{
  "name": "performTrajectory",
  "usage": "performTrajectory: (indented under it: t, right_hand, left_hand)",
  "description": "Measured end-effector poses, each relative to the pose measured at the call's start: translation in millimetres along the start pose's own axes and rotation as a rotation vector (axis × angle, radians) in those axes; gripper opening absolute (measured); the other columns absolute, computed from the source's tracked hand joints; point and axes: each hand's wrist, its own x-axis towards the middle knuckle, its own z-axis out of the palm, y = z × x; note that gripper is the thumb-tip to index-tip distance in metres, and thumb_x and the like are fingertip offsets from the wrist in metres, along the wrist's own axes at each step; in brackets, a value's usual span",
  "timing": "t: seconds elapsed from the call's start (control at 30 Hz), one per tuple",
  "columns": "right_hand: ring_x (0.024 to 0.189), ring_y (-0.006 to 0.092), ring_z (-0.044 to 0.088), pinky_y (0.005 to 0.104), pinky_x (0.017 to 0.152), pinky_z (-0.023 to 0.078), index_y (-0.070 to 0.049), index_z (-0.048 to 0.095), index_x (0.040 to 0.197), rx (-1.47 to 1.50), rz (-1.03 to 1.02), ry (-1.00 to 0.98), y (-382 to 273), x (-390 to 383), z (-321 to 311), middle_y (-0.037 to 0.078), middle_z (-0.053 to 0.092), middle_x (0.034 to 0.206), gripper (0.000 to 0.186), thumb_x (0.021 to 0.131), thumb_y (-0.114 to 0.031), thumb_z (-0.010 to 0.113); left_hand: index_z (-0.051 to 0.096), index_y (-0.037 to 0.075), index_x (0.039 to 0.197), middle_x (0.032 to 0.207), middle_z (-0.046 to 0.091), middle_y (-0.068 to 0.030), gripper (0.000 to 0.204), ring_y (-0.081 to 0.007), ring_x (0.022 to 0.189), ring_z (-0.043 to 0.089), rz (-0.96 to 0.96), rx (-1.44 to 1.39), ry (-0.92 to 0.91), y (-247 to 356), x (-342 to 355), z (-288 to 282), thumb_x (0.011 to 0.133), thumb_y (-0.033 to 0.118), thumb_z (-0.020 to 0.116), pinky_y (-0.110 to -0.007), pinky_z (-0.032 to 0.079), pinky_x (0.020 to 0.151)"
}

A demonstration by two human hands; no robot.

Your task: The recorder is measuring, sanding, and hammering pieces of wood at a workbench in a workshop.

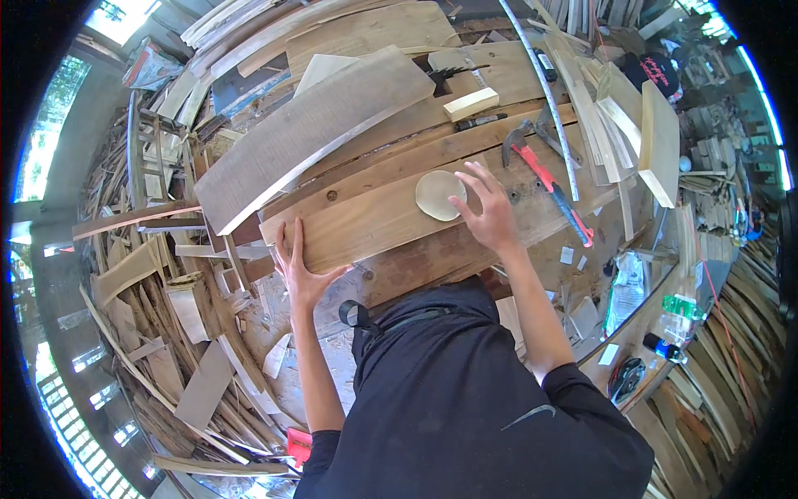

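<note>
A long pale wooden board [357,224] lies across the cluttered wooden workbench [416,270]. My left hand [295,266] touches its left end, fingers spread over the top and thumb stretched along the near edge. On the board's right part is a thin, pale round disc [434,195]. My right hand [482,200] is at the disc's right side, thumb and forefinger over it, fingers curved and apart. Just right of that hand lie a claw hammer [540,170] with a red handle and, beside it, a long narrow metal strip [549,100].
A wide grey-brown plank [307,133] and a short pale block [470,103] lie beyond the board. Upright offcuts [657,145] stand at right, near a black cloth item [652,75]. Scrap wood piles [141,316] surround me; bottles and packets [677,316] sit at lower right.
</note>
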Motion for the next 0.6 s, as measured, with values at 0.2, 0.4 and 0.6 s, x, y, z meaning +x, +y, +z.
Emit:
performTrajectory:
  t: [0.2, 0.4, 0.6]
  right_hand:
    - [0.142, 0.0372, 0.054, 0.0465, 0.116, 0.046, -0.008, 0.068, 0.135, 0.024, 0.084, 0.082, 8.2, -3.8, 5.1, 0.016, 0.060, 0.148, 0.041, 0.101, -0.031, 0.072]
    - [0.143, 0.0377, 0.053, 0.0485, 0.116, 0.046, -0.009, 0.067, 0.137, 0.051, 0.026, -0.001, -17.0, -3.6, 10.7, 0.018, 0.060, 0.149, 0.044, 0.101, -0.034, 0.070]
    - [0.151, 0.0396, 0.043, 0.0481, 0.125, 0.035, -0.009, 0.058, 0.150, 0.023, -0.066, -0.062, -28.8, 0.7, 37.6, 0.019, 0.051, 0.159, 0.056, 0.103, -0.038, 0.067]
  left_hand:
    - [0.041, 0.027, 0.166, 0.172, 0.026, -0.0104, 0.141, -0.0386, 0.157, 0.031, 0.003, -0.023, 0.010, 1.7, 0.6, 1.1, 0.042, 0.051, 0.103, -0.064, 0.024, 0.125]
    - [0.041, 0.027, 0.166, 0.172, 0.027, -0.0097, 0.141, -0.0384, 0.156, 0.031, -0.001, -0.015, 0.016, -0.6, -0.3, 1.2, 0.042, 0.052, 0.103, -0.063, 0.024, 0.125]
    - [0.043, 0.026, 0.165, 0.171, 0.028, -0.0089, 0.139, -0.0374, 0.156, 0.032, -0.011, 0.012, 0.032, 6.3, 1.3, 5.2, 0.043, 0.053, 0.103, -0.062, 0.024, 0.126]
